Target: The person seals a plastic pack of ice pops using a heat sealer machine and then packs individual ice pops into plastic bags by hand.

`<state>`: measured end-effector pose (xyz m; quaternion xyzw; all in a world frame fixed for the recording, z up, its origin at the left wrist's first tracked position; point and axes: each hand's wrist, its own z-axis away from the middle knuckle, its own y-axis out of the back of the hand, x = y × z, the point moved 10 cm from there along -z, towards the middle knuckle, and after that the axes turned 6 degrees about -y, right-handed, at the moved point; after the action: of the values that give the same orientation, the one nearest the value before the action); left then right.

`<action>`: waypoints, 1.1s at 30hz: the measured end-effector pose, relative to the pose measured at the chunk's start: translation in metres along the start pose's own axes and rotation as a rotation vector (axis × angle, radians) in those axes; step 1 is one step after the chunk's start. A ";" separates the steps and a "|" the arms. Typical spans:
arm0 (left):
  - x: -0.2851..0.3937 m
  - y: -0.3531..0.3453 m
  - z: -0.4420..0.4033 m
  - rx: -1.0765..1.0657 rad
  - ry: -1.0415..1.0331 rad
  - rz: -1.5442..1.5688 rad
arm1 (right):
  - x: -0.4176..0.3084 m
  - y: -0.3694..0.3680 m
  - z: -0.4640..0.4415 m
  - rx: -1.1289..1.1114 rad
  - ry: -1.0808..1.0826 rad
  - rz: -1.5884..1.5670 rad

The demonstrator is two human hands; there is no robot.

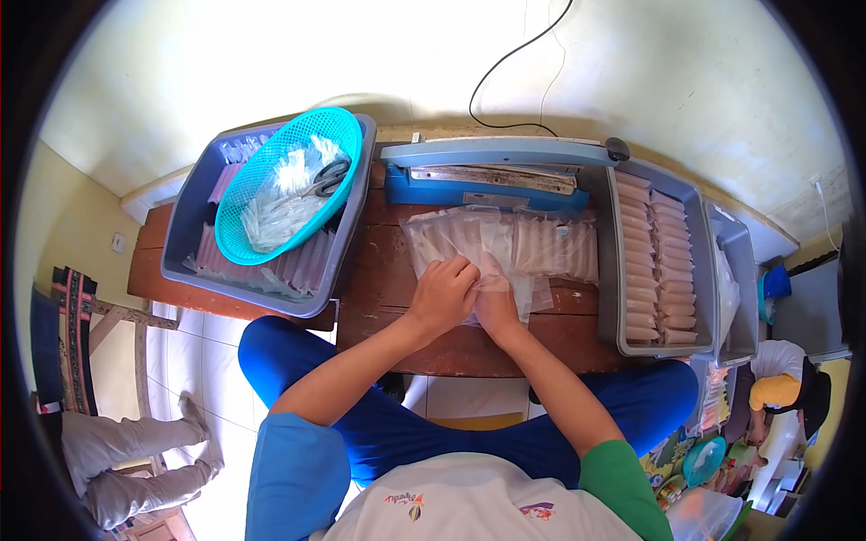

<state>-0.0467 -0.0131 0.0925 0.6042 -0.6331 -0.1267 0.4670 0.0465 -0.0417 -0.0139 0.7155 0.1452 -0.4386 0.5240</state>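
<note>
My left hand is closed, its fingers bent and pinching at a clear plastic bag over the table. Against it, my right hand is closed on the same bag; its fingertips are partly hidden. Under and behind the hands lie flat clear plastic bags. Just right of them, a row of filled pinkish packets rests inside clear plastic. Behind these stands a long blue bag sealer with a grey arm.
At left, a grey tub of filled packets carries a turquoise basket with plastic pieces and scissors. A grey tray of stacked packets stands right on the wooden table. Other people are at both sides.
</note>
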 end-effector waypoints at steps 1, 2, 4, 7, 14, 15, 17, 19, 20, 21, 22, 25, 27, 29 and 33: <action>0.000 0.000 0.000 0.004 -0.006 0.005 | -0.007 0.000 0.000 0.025 0.073 0.076; 0.001 0.000 0.000 0.008 -0.012 0.009 | -0.014 0.001 0.000 0.056 0.144 0.153; 0.000 -0.002 0.001 0.002 -0.013 0.008 | 0.000 0.007 -0.001 0.079 -0.048 0.004; 0.000 -0.003 0.001 -0.007 -0.012 0.006 | -0.013 0.011 0.000 0.089 0.021 0.161; 0.000 -0.005 0.003 -0.013 -0.013 0.009 | -0.008 0.010 -0.003 0.071 -0.030 0.150; 0.001 -0.005 0.003 -0.014 -0.012 0.010 | -0.007 0.010 -0.004 0.053 -0.043 0.147; 0.002 -0.005 0.002 -0.020 -0.018 0.007 | -0.007 0.010 -0.005 0.035 -0.054 0.144; 0.001 -0.006 0.003 -0.026 -0.018 0.002 | -0.006 0.008 -0.006 0.000 -0.065 0.187; 0.002 -0.007 0.003 -0.032 -0.019 -0.002 | -0.004 0.007 -0.006 0.000 -0.067 0.187; 0.002 -0.007 0.003 -0.033 -0.019 -0.002 | -0.005 0.006 -0.007 0.003 -0.035 0.209; 0.002 -0.007 0.003 -0.034 -0.019 -0.003 | -0.007 0.005 -0.007 0.005 -0.003 0.231; 0.003 -0.007 0.002 -0.040 -0.018 -0.003 | -0.003 0.001 -0.009 -0.024 -0.002 0.250; 0.003 -0.008 0.003 -0.046 -0.018 -0.003 | -0.001 -0.001 -0.010 -0.032 0.002 0.274; 0.003 -0.008 0.004 -0.034 -0.022 -0.010 | 0.002 -0.004 -0.012 -0.040 0.007 0.300; 0.002 -0.008 0.004 -0.042 -0.017 -0.003 | 0.006 -0.007 -0.013 -0.031 0.044 0.294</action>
<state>-0.0440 -0.0187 0.0856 0.5941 -0.6333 -0.1456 0.4741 0.0514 -0.0290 -0.0221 0.7303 0.0572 -0.3389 0.5903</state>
